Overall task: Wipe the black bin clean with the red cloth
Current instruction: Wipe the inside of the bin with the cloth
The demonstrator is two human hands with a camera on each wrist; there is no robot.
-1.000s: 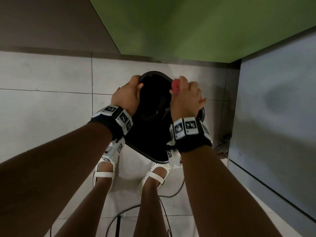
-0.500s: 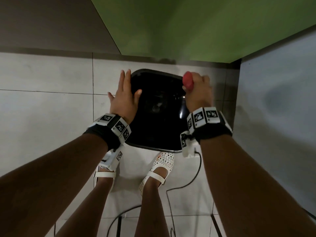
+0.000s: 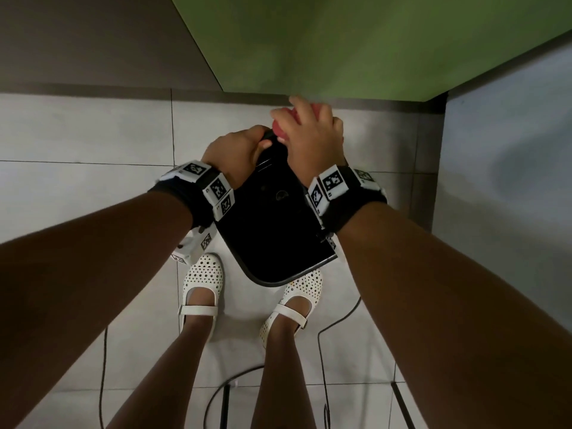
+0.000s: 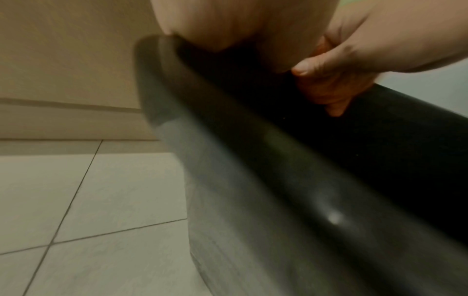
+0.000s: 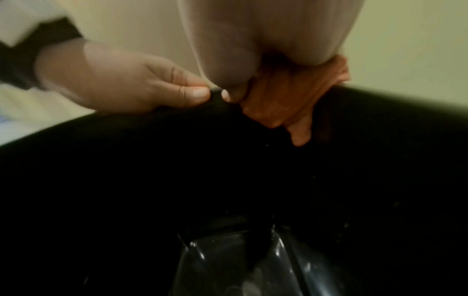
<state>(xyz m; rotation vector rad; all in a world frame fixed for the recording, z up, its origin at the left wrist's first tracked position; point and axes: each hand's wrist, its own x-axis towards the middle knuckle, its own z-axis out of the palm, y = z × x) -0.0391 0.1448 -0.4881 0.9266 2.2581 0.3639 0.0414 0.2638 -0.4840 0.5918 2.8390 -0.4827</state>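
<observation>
The black bin (image 3: 272, 224) stands on the tiled floor in front of my feet, its opening facing me. My left hand (image 3: 238, 150) grips the far rim from the left, thumb over the edge (image 5: 197, 96). My right hand (image 3: 309, 134) holds the bunched red cloth (image 3: 283, 122) against the far rim beside it. In the right wrist view the red cloth (image 5: 286, 100) hangs over the rim into the dark inside of the bin (image 5: 228, 180). In the left wrist view the bin's outer wall (image 4: 253, 180) fills the frame, with the red cloth (image 4: 326, 94) at the rim.
A green wall (image 3: 340, 41) rises just behind the bin, and a grey panel (image 3: 510, 181) stands close on the right. Black cables (image 3: 322, 351) run over the floor tiles (image 3: 77, 134) near my white shoes (image 3: 201, 283).
The bin has turned and tilted so a corner points toward me. My left hand went from flat on the side to gripping the far rim. My right hand moved the cloth to the far rim.
</observation>
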